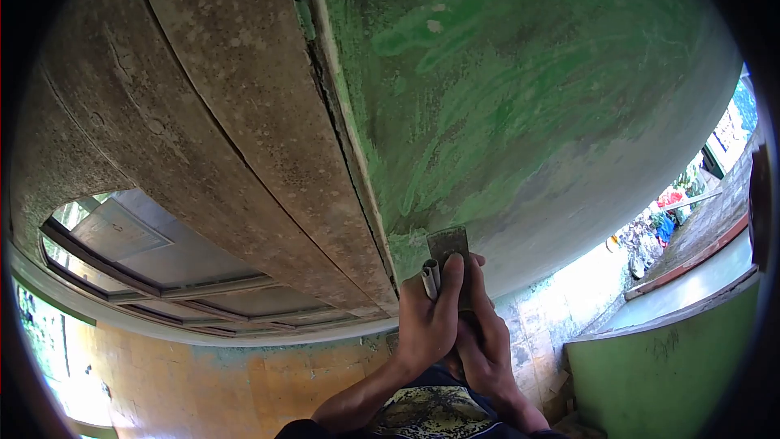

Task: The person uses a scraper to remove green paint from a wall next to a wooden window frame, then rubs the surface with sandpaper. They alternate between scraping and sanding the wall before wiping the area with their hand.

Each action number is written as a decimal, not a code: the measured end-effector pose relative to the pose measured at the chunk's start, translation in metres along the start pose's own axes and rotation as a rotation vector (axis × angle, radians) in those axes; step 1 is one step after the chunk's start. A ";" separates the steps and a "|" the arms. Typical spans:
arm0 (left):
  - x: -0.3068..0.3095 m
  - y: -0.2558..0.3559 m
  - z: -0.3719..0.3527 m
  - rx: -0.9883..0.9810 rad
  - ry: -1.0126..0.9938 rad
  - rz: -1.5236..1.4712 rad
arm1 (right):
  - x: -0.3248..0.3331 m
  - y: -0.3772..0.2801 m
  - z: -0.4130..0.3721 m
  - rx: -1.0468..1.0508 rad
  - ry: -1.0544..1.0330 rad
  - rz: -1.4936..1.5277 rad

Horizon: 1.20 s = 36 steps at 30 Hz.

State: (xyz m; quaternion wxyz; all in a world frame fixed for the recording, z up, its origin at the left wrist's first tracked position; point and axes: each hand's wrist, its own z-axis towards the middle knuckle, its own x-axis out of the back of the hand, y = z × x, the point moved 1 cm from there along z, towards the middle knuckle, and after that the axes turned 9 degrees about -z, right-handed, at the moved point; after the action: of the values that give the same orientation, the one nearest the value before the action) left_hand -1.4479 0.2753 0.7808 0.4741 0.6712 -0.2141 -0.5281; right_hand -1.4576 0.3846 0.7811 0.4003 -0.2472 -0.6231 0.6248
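A flat scraper blade (pixel 448 242) with a worn grey face rests against the lower part of the green painted wall (pixel 487 97), near its left edge. My left hand (pixel 428 317) is closed round the tool, its thumb up along the blade and a short metal tube (pixel 431 278) beside the thumb. On the right side of the tool, my right hand (pixel 486 341) is closed with its fingers pressed against it. The handle is mostly hidden between my hands. The green paint looks scratched and patchy, fading to grey lower down.
Brown stained panels (pixel 236 114) run along the left, with a framed opening (pixel 162 244) in them. A green partition (pixel 658 366) stands at the lower right. Colourful clutter (pixel 654 232) lies at the far right. Yellow tiles (pixel 211 390) line the lower left.
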 end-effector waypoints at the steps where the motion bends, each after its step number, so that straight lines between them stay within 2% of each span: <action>1: -0.001 -0.001 0.001 -0.065 0.030 0.059 | 0.000 0.001 0.002 -0.001 -0.003 -0.001; 5: -0.003 -0.004 0.002 -0.193 0.113 0.161 | 0.001 0.014 0.000 0.039 -0.016 0.048; 7: -0.001 -0.008 0.001 -0.194 0.109 0.210 | 0.002 0.014 0.003 0.053 -0.031 0.071; 9: 0.001 -0.007 0.001 -0.197 0.112 0.256 | 0.005 0.010 -0.001 -0.062 -0.083 0.126; 13: 0.002 -0.014 -0.001 -0.179 0.127 0.244 | 0.007 0.014 -0.004 -0.061 -0.107 0.056; 15: 0.004 -0.016 0.003 -0.201 0.131 0.262 | 0.003 0.034 0.003 0.125 -0.035 -0.065; 18: 0.001 -0.012 0.005 -0.248 0.132 0.246 | 0.003 0.033 0.009 0.224 -0.001 -0.109; 20: -0.012 0.018 0.011 -0.301 0.109 0.185 | 0.005 0.000 0.018 0.188 -0.020 -0.032; 21: -0.015 0.027 0.009 -0.249 0.107 0.181 | 0.007 -0.013 0.020 0.162 -0.038 0.041; 22: -0.012 0.018 0.009 -0.273 0.100 0.179 | 0.008 -0.008 0.017 0.186 -0.039 0.037; 24: 0.005 -0.019 0.001 -0.284 0.172 0.228 | 0.006 0.019 0.002 0.087 -0.092 -0.050; 26: 0.005 -0.018 0.000 -0.267 0.200 0.245 | 0.005 0.020 0.002 0.055 -0.093 -0.029; 28: 0.000 -0.007 -0.003 -0.172 0.173 0.264 | 0.011 0.008 -0.001 -0.105 -0.182 0.112; 32: 0.004 -0.019 0.000 -0.263 0.187 0.294 | 0.009 0.028 0.006 0.026 -0.142 0.003; 34: 0.004 -0.021 0.001 -0.363 0.265 0.300 | 0.006 0.034 0.007 0.159 -0.113 -0.087; 35: 0.007 -0.016 0.004 -0.350 0.230 0.336 | 0.010 0.025 0.010 0.048 -0.171 -0.056; 36: 0.001 -0.004 0.007 -0.341 0.231 0.340 | 0.012 0.011 0.014 0.040 -0.170 -0.052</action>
State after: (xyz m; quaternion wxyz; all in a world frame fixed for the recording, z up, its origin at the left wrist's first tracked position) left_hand -1.4544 0.2732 0.7768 0.6833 0.5921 -0.1760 -0.3892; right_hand -1.4780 0.3873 0.7738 0.3666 -0.1690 -0.6486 0.6453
